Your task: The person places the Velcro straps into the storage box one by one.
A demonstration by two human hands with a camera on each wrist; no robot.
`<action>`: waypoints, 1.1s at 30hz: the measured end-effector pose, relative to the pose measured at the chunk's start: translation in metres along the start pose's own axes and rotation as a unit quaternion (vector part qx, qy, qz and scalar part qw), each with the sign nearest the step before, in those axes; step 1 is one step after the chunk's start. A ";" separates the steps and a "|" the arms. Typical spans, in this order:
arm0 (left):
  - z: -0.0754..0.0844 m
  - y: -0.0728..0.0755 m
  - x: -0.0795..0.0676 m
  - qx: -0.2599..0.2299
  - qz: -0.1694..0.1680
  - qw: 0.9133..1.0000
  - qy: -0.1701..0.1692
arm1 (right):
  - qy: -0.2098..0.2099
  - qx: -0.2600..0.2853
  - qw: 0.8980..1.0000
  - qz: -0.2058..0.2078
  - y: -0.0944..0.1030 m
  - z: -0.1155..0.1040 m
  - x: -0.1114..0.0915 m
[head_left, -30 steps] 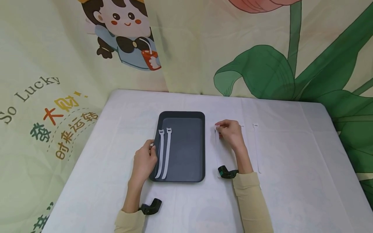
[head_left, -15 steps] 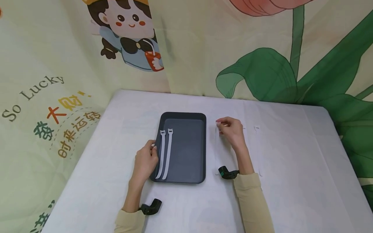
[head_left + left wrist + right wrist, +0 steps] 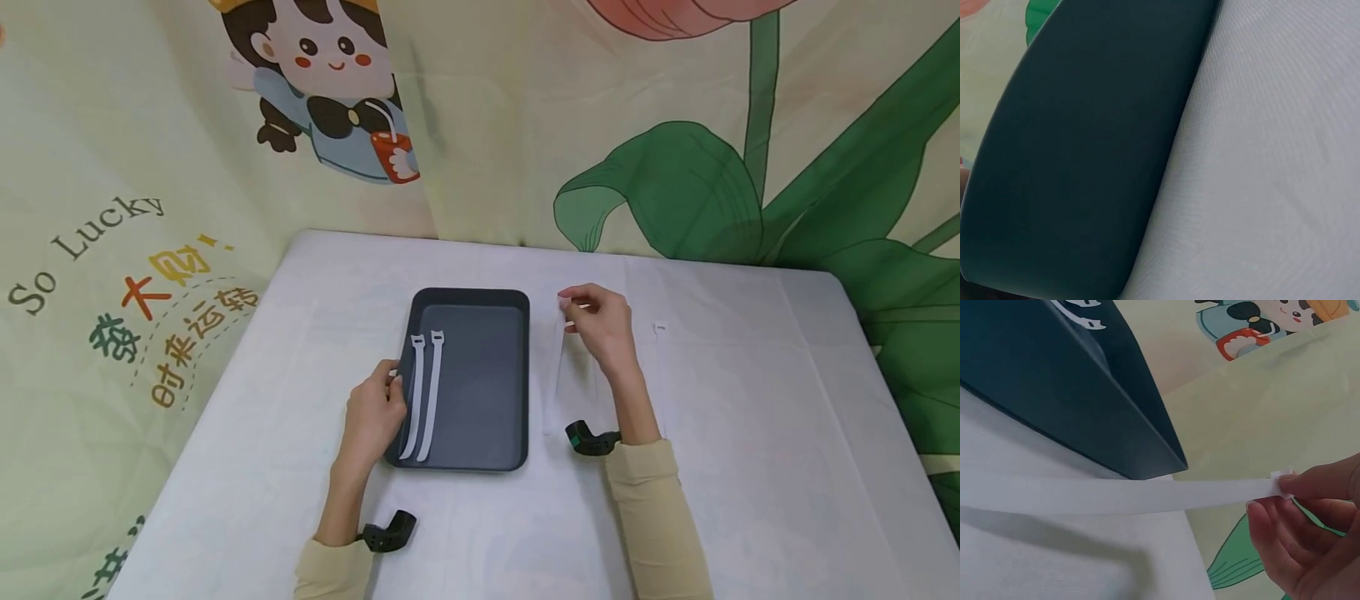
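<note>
Right wrist view: fingers (image 3: 1325,478) pinch white strap (image 3: 1116,496) at one end.

Reaches forward with 2 forearms (image 3: 633,404), well apart and angled inward. Grips with bent fingers (image 3: 384,367) of the left hand (image 3: 375,408). Holds the right hand (image 3: 602,327) farther forward, pinching at the fingertips (image 3: 1294,482).

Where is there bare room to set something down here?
Bare: the dark tray right of its two white straps; the white table right of the lone strap, and beyond the tray's far edge. Crowded: the tray's left side, at the left hand, and between tray and right hand, along its held strap.
</note>
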State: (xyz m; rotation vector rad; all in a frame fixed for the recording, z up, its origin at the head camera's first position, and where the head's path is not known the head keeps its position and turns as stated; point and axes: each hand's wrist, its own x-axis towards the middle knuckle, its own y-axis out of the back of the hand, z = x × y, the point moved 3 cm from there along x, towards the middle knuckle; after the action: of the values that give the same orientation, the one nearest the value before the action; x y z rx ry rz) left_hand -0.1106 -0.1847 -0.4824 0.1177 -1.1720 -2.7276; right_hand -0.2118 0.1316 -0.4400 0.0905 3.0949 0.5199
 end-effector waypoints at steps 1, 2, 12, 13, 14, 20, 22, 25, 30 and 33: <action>0.000 0.000 0.000 0.000 0.000 1.000 0.000 | 0.004 0.001 1.000 0.001 0.001 -0.002 -0.001; 0.000 0.001 0.000 0.000 0.001 1.000 -0.002 | 0.007 0.000 1.000 0.002 0.002 -0.004 -0.002; 0.001 0.002 0.000 0.000 -0.001 1.000 -0.003 | 0.021 0.027 0.999 0.015 0.011 -0.021 -0.009; 0.001 0.002 0.000 0.000 -0.001 1.000 -0.003 | 0.023 0.033 0.999 0.016 0.012 -0.023 -0.010; 0.001 0.002 0.000 -0.001 0.000 1.000 -0.003 | 0.024 0.038 0.999 0.018 0.013 -0.024 -0.010; 0.000 0.002 0.000 0.001 0.008 1.000 -0.008 | 0.028 0.076 0.997 0.012 0.013 -0.033 -0.013; 0.000 0.002 0.000 0.001 0.008 1.000 -0.008 | 0.029 0.088 0.996 0.004 0.010 -0.035 -0.013; -0.001 0.002 0.001 -0.001 0.008 1.000 -0.007 | 0.027 0.099 0.995 -0.009 0.003 -0.036 -0.013; -0.002 0.000 0.001 -0.003 0.003 1.000 -0.007 | 0.014 0.108 0.994 -0.026 -0.011 -0.035 -0.012; -0.003 0.000 0.001 -0.004 0.003 1.000 -0.007 | 0.006 0.119 0.992 -0.036 -0.020 -0.033 -0.010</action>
State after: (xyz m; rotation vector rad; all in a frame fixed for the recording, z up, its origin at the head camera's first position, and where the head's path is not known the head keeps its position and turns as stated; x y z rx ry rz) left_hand -0.1111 -0.1869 -0.4847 0.0948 -1.1628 -2.7330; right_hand -0.2035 0.1012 -0.4153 -0.0247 3.1419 0.1475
